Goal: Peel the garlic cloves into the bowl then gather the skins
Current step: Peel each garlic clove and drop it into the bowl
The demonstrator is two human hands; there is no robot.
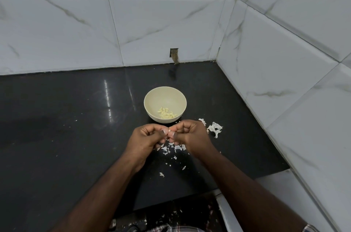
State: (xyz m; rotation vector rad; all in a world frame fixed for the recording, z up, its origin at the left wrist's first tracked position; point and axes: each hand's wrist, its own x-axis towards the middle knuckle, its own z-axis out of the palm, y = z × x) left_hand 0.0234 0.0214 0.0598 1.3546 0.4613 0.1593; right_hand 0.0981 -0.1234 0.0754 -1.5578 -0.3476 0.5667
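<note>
My left hand [147, 135] and right hand [187, 133] pinch one garlic clove [169, 130] near the bowl [164, 92], keeping drops short. Skins [214, 128] litter the counter [66, 117]

Cream bowl [165, 105]; pale yellow peeled cloves [167, 113] inside. White papery skins [214, 128] on glossy black countertop [66, 127]. Wall tiles [152, 22] white (grey-green marble veining).

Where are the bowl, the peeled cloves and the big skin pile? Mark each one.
bowl [152, 96]: head view, on the bare inner wall at its left.
peeled cloves [167, 113]: head view, middle of the heap in the bowl's bottom.
skin pile [215, 128]: head view, centre of the white clump right of the hands.
</note>
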